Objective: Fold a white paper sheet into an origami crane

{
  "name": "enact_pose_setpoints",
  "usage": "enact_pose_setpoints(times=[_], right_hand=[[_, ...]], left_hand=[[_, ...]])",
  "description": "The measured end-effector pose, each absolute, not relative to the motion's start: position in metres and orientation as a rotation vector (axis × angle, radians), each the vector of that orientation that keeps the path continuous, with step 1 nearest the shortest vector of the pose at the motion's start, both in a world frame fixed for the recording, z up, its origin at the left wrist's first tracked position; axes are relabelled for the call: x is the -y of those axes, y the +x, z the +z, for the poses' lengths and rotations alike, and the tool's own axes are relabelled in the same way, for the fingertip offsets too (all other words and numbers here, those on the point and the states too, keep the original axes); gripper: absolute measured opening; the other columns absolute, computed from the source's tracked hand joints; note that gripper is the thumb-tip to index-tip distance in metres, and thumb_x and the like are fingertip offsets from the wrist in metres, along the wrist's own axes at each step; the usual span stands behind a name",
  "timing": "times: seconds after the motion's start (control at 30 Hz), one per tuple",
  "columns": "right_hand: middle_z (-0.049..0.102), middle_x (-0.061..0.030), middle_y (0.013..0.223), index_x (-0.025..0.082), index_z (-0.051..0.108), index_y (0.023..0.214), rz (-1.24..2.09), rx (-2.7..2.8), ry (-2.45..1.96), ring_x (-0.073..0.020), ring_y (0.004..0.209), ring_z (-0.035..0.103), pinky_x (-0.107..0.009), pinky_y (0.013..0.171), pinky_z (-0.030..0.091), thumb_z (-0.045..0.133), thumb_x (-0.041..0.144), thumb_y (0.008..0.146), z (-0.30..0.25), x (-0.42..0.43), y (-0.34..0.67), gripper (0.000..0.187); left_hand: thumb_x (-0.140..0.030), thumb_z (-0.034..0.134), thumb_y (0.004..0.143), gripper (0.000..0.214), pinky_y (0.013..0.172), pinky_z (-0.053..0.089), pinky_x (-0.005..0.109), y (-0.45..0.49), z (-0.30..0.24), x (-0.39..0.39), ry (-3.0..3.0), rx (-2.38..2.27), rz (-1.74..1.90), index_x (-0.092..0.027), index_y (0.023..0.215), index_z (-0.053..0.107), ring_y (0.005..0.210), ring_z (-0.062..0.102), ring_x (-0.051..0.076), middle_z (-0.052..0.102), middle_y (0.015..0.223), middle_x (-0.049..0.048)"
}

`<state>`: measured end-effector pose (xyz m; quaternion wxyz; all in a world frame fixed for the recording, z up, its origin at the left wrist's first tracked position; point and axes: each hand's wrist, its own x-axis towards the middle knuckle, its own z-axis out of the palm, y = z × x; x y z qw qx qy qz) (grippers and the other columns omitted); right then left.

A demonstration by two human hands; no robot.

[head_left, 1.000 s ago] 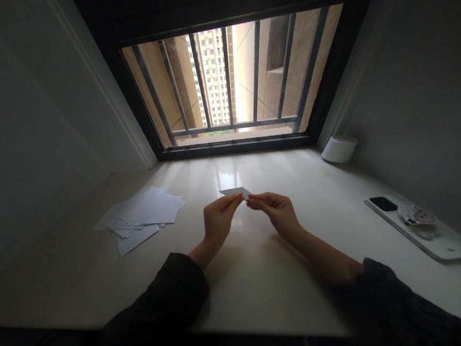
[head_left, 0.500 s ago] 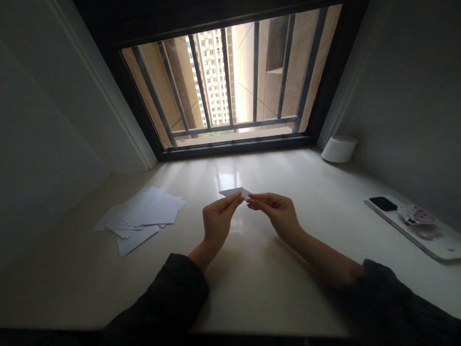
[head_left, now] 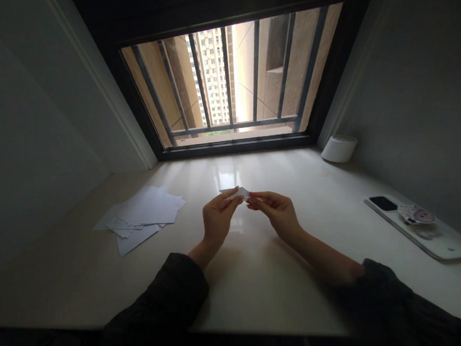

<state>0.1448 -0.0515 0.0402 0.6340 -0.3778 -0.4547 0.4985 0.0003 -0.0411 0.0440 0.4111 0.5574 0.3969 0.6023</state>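
Observation:
A small folded piece of white paper [head_left: 243,193] is held up in front of me, over the pale sill, between both hands. My left hand [head_left: 218,213] pinches its left part, the forefinger lying along the upper side and the thumb below. At the paper's right end, my right hand [head_left: 276,208] grips it between thumb and fingertips. Part of the paper is hidden behind my left fingers. Its exact folded shape is too small to make out.
Loose white sheets [head_left: 148,207] lie in a pile on the left. To the right rests a white phone [head_left: 442,246] with a round grip on its back. A white cylindrical object [head_left: 339,149] stands by the right wall. A barred window [head_left: 226,82] closes off the far side.
My left forefinger has lifted and spread away from the thumb, so more of the paper's middle shows. My right hand has barely moved.

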Motion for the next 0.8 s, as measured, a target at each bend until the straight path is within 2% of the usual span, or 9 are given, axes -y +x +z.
enact_pose_setpoints(times=[0.07,0.2,0.47,0.67,0.8], right_hand=[[0.074,-0.0030,0.073,0.022,0.073,0.083,1.139,1.036,-0.867,-0.0209,0.069,0.069,-0.041,0.076,0.055,0.077,0.037,0.062,0.0391,0.0507,0.1450,0.026],[0.073,-0.0027,0.071,0.022,0.072,0.084,1.152,1.031,-0.865,-0.0198,0.067,0.068,-0.039,0.074,0.055,0.077,0.036,0.062,0.0370,0.0494,0.1457,0.026],[0.072,-0.0029,0.071,0.020,0.071,0.089,1.162,1.063,-0.887,-0.0200,0.069,0.068,-0.040,0.075,0.054,0.077,0.040,0.061,0.0380,0.0473,0.1481,0.035],[0.070,0.0005,0.071,0.023,0.065,0.101,1.156,1.064,-0.878,-0.0193,0.072,0.068,-0.037,0.076,0.053,0.080,0.036,0.057,0.0401,0.0491,0.1441,0.048],[0.067,0.0029,0.062,0.023,0.066,0.099,1.160,1.061,-0.860,-0.0178,0.066,0.067,-0.036,0.074,0.053,0.080,0.033,0.058,0.0381,0.0488,0.1430,0.045]], left_hand=[[-0.031,0.071,0.070,0.039,0.080,0.056,0.036,0.0009,0.0440,0.0410,1.386,-0.980,1.502,-0.018,0.107,0.066,0.079,0.069,0.020,0.073,0.083,0.0051],[-0.031,0.069,0.073,0.039,0.079,0.056,0.035,0.0015,0.0451,0.0409,1.384,-0.938,1.491,-0.017,0.109,0.064,0.078,0.069,0.019,0.073,0.082,0.0045],[-0.033,0.064,0.077,0.041,0.084,0.055,0.037,0.0011,0.0400,0.0404,1.487,-0.949,1.530,-0.021,0.117,0.061,0.085,0.068,0.019,0.071,0.100,0.0033],[-0.032,0.064,0.077,0.041,0.083,0.054,0.033,0.0053,0.0361,0.0447,1.521,-1.034,1.545,-0.023,0.117,0.060,0.087,0.067,0.020,0.071,0.101,0.0003],[-0.030,0.065,0.076,0.041,0.082,0.054,0.033,0.0072,0.0365,0.0435,1.482,-1.000,1.541,-0.022,0.116,0.061,0.084,0.067,0.018,0.072,0.095,-0.0003]])
